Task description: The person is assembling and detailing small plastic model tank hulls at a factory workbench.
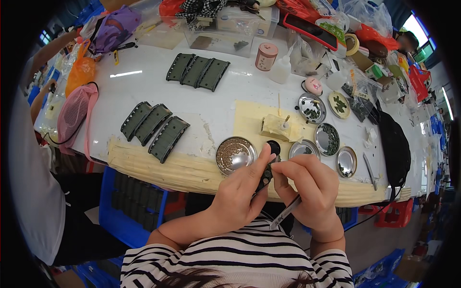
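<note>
My left hand (235, 194) is closed around a small dark green-black part (265, 178), held upright over the table's front edge. A round black piece (273, 146) shows by the thumb tip; whether it belongs to the part cannot be told. My right hand (307, 187) pinches at the part's upper side with thumb and forefinger; anything between those fingertips is hidden. Tucked in its palm is a flat metal tool, like tweezers (286, 212), pointing down toward me. Just left of the hands stands a round metal dish (220, 162) of small brass-coloured pieces.
Metal dishes (328, 153) with small dark green parts stand right of a yellow taped block (276, 127). Dark green ribbed panels (197, 72) lie at the left and farther back. A metal pen-like tool (370, 171) lies near the right edge. A person (41, 192) is at the left.
</note>
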`<state>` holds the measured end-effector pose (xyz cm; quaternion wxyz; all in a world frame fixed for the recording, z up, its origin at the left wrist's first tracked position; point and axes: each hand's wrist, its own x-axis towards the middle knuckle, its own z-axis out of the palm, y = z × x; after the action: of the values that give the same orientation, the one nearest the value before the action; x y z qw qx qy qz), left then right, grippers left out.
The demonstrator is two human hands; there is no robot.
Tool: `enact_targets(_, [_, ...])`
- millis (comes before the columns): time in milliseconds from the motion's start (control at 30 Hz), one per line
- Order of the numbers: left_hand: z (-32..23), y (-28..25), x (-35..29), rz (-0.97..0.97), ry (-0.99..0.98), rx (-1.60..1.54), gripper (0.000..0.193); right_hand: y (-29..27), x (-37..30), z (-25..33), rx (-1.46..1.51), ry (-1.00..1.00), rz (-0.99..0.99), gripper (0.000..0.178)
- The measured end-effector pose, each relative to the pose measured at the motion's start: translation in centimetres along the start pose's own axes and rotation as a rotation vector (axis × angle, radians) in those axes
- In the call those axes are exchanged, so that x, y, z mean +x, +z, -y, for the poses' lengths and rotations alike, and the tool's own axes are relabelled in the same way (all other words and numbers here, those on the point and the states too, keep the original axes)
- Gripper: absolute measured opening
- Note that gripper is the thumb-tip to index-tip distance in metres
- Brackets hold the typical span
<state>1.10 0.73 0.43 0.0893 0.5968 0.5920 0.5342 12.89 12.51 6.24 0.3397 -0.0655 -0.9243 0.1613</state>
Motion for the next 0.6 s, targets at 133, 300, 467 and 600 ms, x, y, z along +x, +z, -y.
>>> enact_targets(133, [-0.2,0.1,-0.2,0.01,-0.001,0.071,0.077,-0.3,-0.2,0.1,-0.028,-0.001,0.03,0.032])
enact_targets(300, [0.0,0.4,-0.2,0.007,0.039,0.145,0.08,-0.5,-0.5,0.2,-0.115,-0.049,0.057,0.034])
enact_targets(467, [0.1,0.7,-0.4,0.01,0.03,0.22,0.079,-0.5,-0.3,1.3,-0.261,-0.054,0.075,0.03])
enact_targets(600, [0.2,0.8,-0.4,0.005,0.041,0.242,0.079,-1.1,0.2,1.7,-0.264,-0.021,0.169,0.031])
